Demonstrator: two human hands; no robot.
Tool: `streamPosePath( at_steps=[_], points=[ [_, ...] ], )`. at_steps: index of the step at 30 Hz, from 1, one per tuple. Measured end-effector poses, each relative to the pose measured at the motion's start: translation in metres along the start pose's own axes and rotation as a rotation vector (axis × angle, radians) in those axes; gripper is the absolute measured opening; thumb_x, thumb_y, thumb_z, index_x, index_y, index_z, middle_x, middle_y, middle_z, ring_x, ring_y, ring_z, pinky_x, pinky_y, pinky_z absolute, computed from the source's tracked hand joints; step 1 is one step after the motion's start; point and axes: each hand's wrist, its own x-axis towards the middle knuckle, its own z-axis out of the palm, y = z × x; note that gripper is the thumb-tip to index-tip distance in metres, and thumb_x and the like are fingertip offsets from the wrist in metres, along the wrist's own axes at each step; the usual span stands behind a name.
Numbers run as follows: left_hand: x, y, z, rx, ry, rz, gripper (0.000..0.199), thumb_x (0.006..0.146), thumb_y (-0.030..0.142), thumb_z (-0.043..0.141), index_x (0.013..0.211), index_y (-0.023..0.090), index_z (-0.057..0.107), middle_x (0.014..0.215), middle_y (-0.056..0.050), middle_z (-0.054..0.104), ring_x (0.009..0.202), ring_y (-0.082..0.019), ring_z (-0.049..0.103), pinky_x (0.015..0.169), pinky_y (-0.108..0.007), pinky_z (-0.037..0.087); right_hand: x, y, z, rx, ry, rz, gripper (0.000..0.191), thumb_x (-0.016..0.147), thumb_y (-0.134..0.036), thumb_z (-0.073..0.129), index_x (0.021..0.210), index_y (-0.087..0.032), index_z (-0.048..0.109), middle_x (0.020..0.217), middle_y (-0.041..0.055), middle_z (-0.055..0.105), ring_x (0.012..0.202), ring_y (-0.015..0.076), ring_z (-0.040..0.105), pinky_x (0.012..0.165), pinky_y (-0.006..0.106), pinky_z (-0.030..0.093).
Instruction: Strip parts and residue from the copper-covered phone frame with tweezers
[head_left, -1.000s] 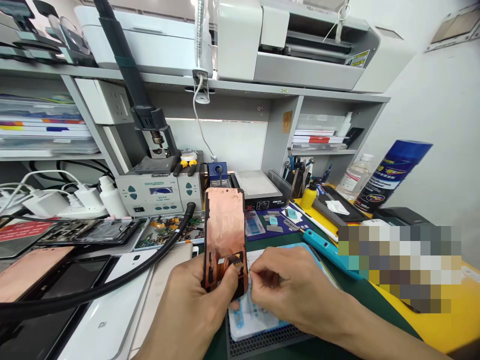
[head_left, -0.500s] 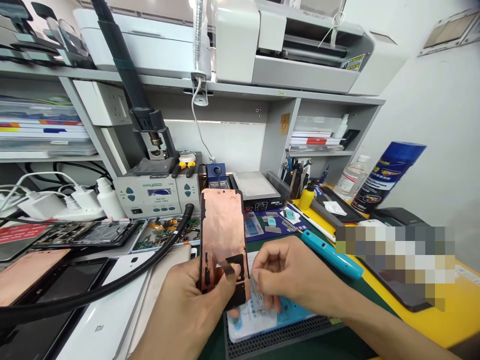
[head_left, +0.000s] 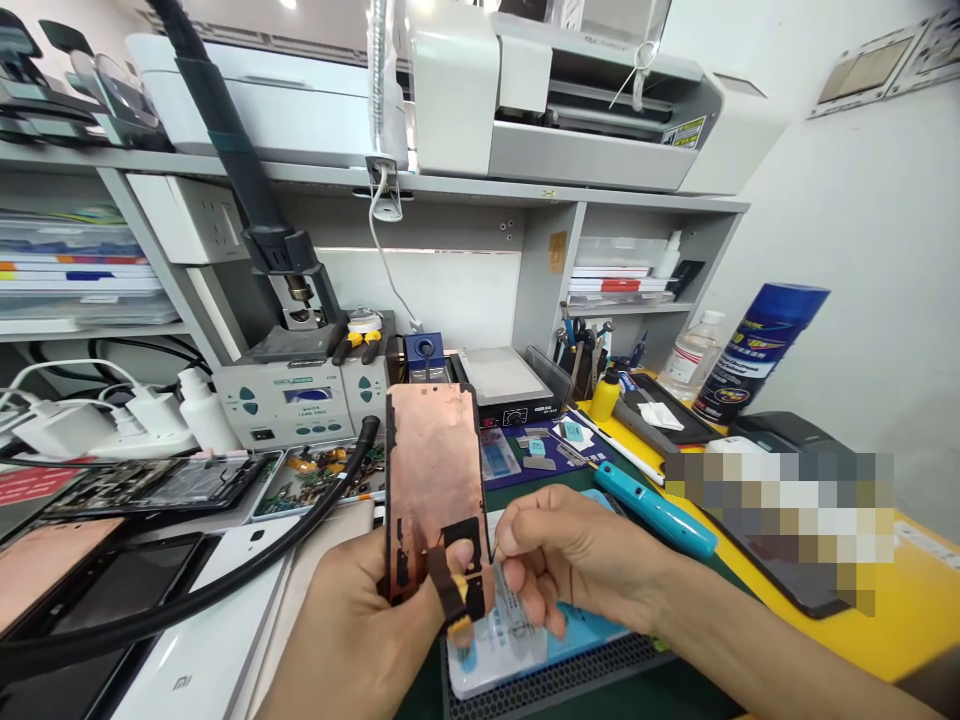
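A: What lies at the far left?

B: Near us, a white phone (head_left: 195, 655), cut off at the bottom, with a black hose (head_left: 300, 532) across it.

A: And the left hand (head_left: 367, 610)?

B: It's clamped on a copper-coloured panel (head_left: 435, 460), held up at the middle of the view. A dark ribbon (head_left: 448, 585) crosses the thumb; most other fingers are hidden behind the panel.

A: The right hand (head_left: 577, 550)?

B: Just beside the panel's lower right edge, thumb and forefinger together, the others loosely curled. They may pinch something thin, but it's too small to tell.

A: Below?

B: A blue-and-white box (head_left: 517, 650), partly covered by the hands.

A: Farther right?

B: A teal tool (head_left: 660, 510), then a dark phone (head_left: 772, 570), partly blotted out by blocky squares.
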Motion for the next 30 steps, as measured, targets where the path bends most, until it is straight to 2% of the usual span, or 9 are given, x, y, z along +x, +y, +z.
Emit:
streamPosePath(
  at_steps=[2, 7, 12, 16, 21, 23, 27, 30],
  points=[
    [0.0, 0.0, -0.001, -0.021, 0.031, 0.003, 0.032, 0.077, 0.045, 0.074, 0.062, 0.018, 0.066, 0.056, 0.001, 0.065, 0.05, -0.013, 0.057, 0.048, -0.02, 0.049, 0.001, 0.0, -0.001, 0.018, -0.002, 0.004, 0.008, 0.065, -0.018, 0.066, 0.062, -0.01, 0.065, 0.055, 0.0027, 0.067, 0.039, 0.0111, 0.06, 0.034, 0.017, 0.05],
    [-0.001, 0.007, 0.003, 0.003, 0.009, 0.012, 0.032, 0.078, 0.044, 0.072, 0.059, 0.019, 0.066, 0.053, 0.0, 0.066, 0.049, -0.014, 0.058, 0.048, -0.02, 0.049, 0.003, 0.001, -0.003, 0.054, -0.01, -0.021, 0.011, 0.068, -0.019, 0.065, 0.062, -0.01, 0.064, 0.052, 0.0036, 0.066, 0.038, 0.0102, 0.058, 0.035, 0.017, 0.047],
    [-0.003, 0.014, 0.011, -0.111, 0.112, -0.051, 0.028, 0.072, 0.041, 0.077, 0.058, 0.019, 0.068, 0.056, 0.001, 0.066, 0.05, -0.014, 0.059, 0.049, -0.021, 0.051, 0.001, 0.0, -0.002, 0.075, 0.034, -0.08, 0.009, 0.07, -0.02, 0.065, 0.065, -0.012, 0.063, 0.055, -0.0002, 0.065, 0.042, 0.0088, 0.06, 0.037, 0.016, 0.047],
    [-0.004, 0.015, 0.013, -0.147, 0.111, -0.05, 0.029, 0.07, 0.044, 0.078, 0.058, 0.019, 0.069, 0.054, 0.001, 0.065, 0.046, -0.014, 0.057, 0.045, -0.022, 0.049, -0.002, -0.004, -0.001, 0.04, 0.04, -0.129, 0.015, 0.074, -0.022, 0.067, 0.064, -0.011, 0.063, 0.056, 0.0008, 0.065, 0.043, 0.0096, 0.06, 0.039, 0.017, 0.049],
    [-0.002, 0.02, 0.007, -0.158, 0.211, -0.071, 0.03, 0.065, 0.043, 0.082, 0.057, 0.018, 0.068, 0.056, 0.0, 0.067, 0.054, -0.016, 0.06, 0.046, -0.022, 0.051, -0.01, -0.01, -0.003, -0.204, 0.029, -0.295, 0.02, 0.08, -0.029, 0.072, 0.075, -0.01, 0.068, 0.072, 0.0059, 0.07, 0.053, 0.0148, 0.066, 0.043, 0.022, 0.052],
    [-0.001, 0.021, 0.004, -0.121, 0.198, -0.086, 0.033, 0.066, 0.047, 0.081, 0.061, 0.017, 0.07, 0.061, -0.002, 0.07, 0.057, -0.017, 0.061, 0.049, -0.025, 0.055, -0.011, -0.009, -0.004, -0.328, 0.054, -0.343, 0.026, 0.085, -0.035, 0.069, 0.08, -0.01, 0.07, 0.073, 0.007, 0.07, 0.055, 0.0156, 0.066, 0.045, 0.023, 0.052],
    [0.001, 0.018, 0.002, -0.148, 0.137, -0.086, 0.035, 0.068, 0.048, 0.081, 0.067, 0.015, 0.072, 0.068, -0.005, 0.072, 0.059, -0.019, 0.061, 0.053, -0.03, 0.059, -0.013, -0.003, -0.002, -0.622, 0.227, -0.471, 0.028, 0.092, -0.041, 0.063, 0.088, -0.013, 0.069, 0.065, 0.0036, 0.067, 0.055, 0.0144, 0.063, 0.05, 0.023, 0.052],
    [0.001, 0.015, 0.002, -0.136, 0.111, -0.058, 0.033, 0.072, 0.046, 0.079, 0.068, 0.014, 0.072, 0.065, -0.003, 0.069, 0.058, -0.017, 0.06, 0.052, -0.029, 0.058, -0.015, -0.001, 0.003, -0.696, 0.295, -0.505, 0.03, 0.093, -0.043, 0.063, 0.104, -0.015, 0.067, 0.068, 0.0024, 0.067, 0.06, 0.0147, 0.064, 0.051, 0.021, 0.051]
  ],
)
